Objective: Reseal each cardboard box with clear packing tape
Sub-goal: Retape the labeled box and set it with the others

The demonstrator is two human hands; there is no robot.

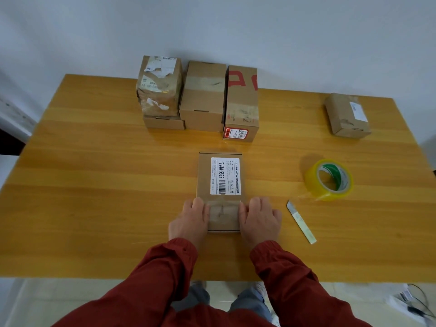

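1. Since everything is carried by the wooden table (94, 161), it is taken first. A cluster of cardboard boxes (203, 95) is stood at its far edge, and a lone box (345, 116) is set well apart at the far right.
2. The labelled box (220, 175) is laid at the middle of the table, just ahead of the person. Its long axis runs straight away from the body, and a strip of clear tape (223, 212) is seen across its near end.
3. That near end is flanked by both hands. The left hand (191, 220) is pressed against the left side and the right hand (258, 219) against the right. The fingers are held together and fairly straight, and nothing is pinched.
4. The step is judged to be the smoothing of the strip's ends down onto the sides.
5. The tape roll (329, 179) is stood to the right of the labelled box, apart from it, so it is reached more readily by the right hand.
6. The cutter blade (300, 221) is laid slantwise between the right hand and the roll.
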